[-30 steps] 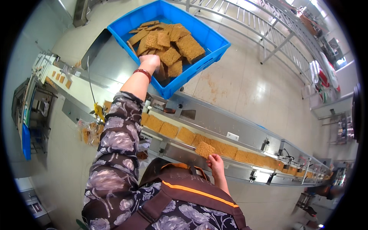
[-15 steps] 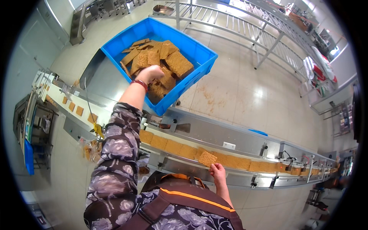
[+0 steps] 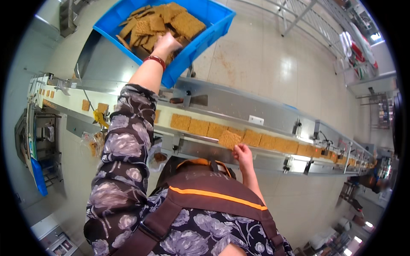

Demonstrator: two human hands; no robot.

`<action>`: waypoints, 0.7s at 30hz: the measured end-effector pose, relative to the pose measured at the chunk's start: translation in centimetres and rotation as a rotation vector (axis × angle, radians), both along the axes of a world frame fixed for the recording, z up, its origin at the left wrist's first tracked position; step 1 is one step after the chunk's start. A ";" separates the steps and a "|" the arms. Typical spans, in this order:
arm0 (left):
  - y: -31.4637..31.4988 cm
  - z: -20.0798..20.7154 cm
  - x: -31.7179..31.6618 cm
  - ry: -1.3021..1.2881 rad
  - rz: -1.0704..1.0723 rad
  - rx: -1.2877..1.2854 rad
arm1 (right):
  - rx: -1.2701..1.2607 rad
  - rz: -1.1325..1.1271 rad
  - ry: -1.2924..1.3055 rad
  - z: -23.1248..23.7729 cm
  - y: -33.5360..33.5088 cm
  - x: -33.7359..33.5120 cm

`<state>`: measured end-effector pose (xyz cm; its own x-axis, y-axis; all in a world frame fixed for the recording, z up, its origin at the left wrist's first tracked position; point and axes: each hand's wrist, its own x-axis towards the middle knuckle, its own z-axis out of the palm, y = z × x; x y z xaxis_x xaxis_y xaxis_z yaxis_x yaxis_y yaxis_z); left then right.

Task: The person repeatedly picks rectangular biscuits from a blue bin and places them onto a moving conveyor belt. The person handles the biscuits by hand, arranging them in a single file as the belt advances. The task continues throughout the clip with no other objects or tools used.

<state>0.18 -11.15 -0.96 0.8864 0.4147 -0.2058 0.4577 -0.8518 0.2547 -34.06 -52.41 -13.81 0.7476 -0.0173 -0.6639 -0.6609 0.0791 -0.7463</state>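
Note:
My left hand (image 3: 167,43) reaches into a blue plastic crate (image 3: 203,42) of brown, crumbly square slabs (image 3: 186,24). Its fingers are curled down among the pieces, and their tips are hidden, so what they grip cannot be made out. My right hand (image 3: 243,154) pinches one square crispbread-like slab (image 3: 229,139) by its near corner. That slab is held over the near edge of a pale conveyor belt (image 3: 163,120), overlapping the row of similar squares (image 3: 198,127) lying edge to edge on it.
Metal side rails (image 3: 196,147) border the belt. Spaced squares (image 3: 102,107) lie on its left part, near a yellow object (image 3: 101,118). Sensors and brackets (image 3: 325,146) stand over the belt at right. Beyond the crate is a metal rack (image 3: 305,19); crumbs (image 3: 224,64) dot the floor.
The whole view has shifted, so the crate sits higher in the picture. The belt's squares now show a gap near my left sleeve. My right hand still holds its slab.

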 end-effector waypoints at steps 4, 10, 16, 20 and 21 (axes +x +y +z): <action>-3.2 1.0 -0.6 -0.020 0.202 -0.154 | -0.008 -0.031 0.020 -0.1 -0.5 -0.6; 0.2 -1.3 1.4 0.212 0.032 -0.230 | -0.037 -0.008 0.050 0.7 -0.4 -1.1; -2.6 -0.6 -0.1 -0.058 0.179 -0.057 | -0.068 -0.044 0.042 0.7 -1.2 -1.7; 4.0 -1.4 1.2 0.149 0.131 -0.132 | -0.057 -0.039 0.014 0.3 -2.2 -2.1; 3.2 0.9 0.8 0.413 -0.167 0.153 | -0.065 -0.042 0.013 0.2 -2.7 -2.3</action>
